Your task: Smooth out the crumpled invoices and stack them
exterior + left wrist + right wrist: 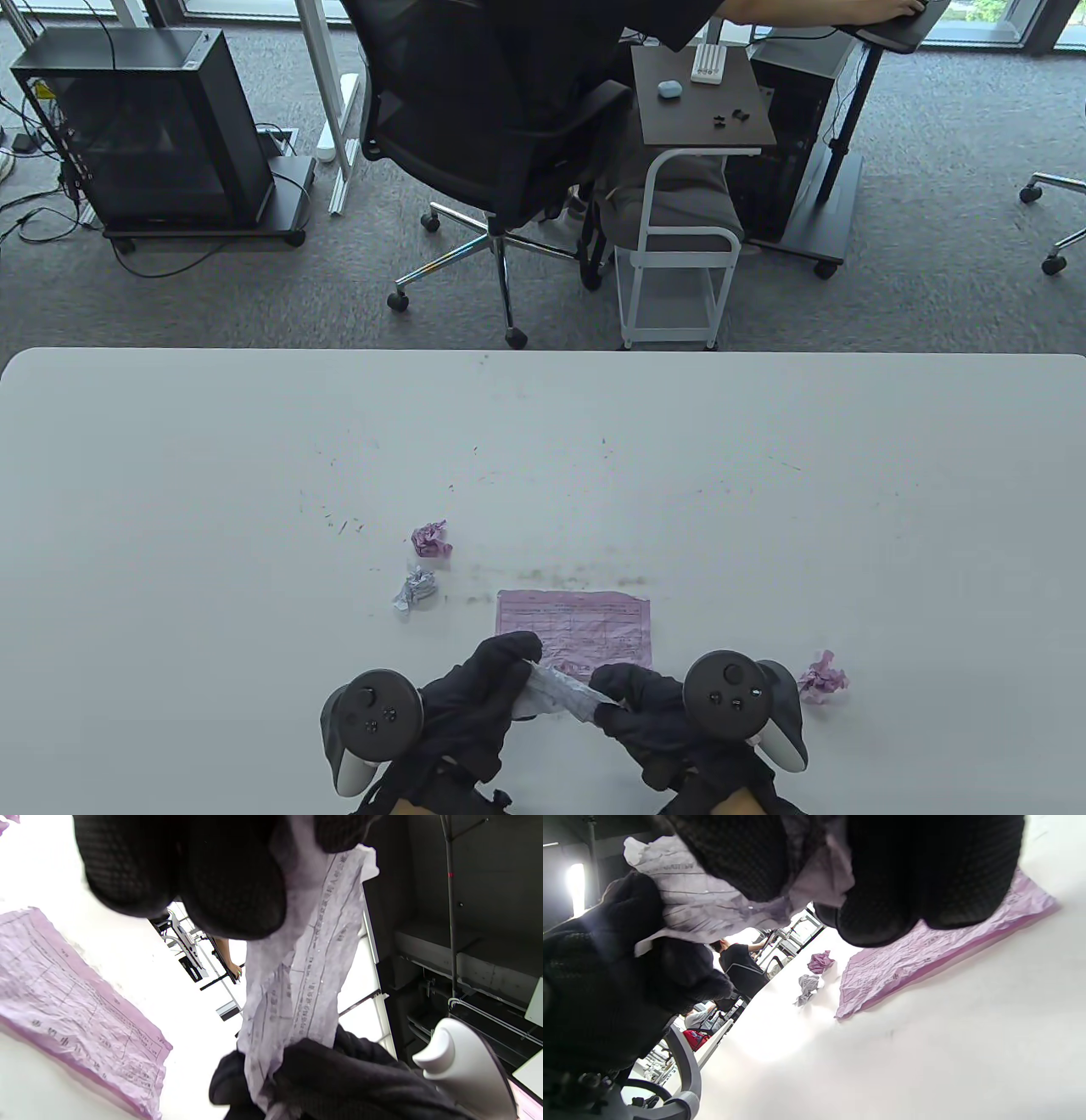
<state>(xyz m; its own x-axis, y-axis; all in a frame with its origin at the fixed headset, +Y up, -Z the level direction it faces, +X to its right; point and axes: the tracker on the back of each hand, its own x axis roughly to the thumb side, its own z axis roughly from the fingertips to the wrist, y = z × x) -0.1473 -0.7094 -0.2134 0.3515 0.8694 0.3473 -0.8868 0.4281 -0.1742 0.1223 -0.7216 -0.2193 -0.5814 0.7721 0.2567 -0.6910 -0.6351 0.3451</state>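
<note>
My left hand [475,696] and right hand [645,709] pinch opposite ends of a pale crumpled invoice [560,692], stretched between them above the surface [212,509]; just beyond lies a flattened pink invoice [585,624]; one pink wad [823,677] sits right, a grey wad [416,590] and another pink wad [431,539] farther left.

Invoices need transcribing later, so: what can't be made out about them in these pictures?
- Flat pink invoice: print too small in table view; near edge hidden behind the held white invoice.
- White invoice: ends buried in left hand and right hand; text blurred in wrist views.
</note>
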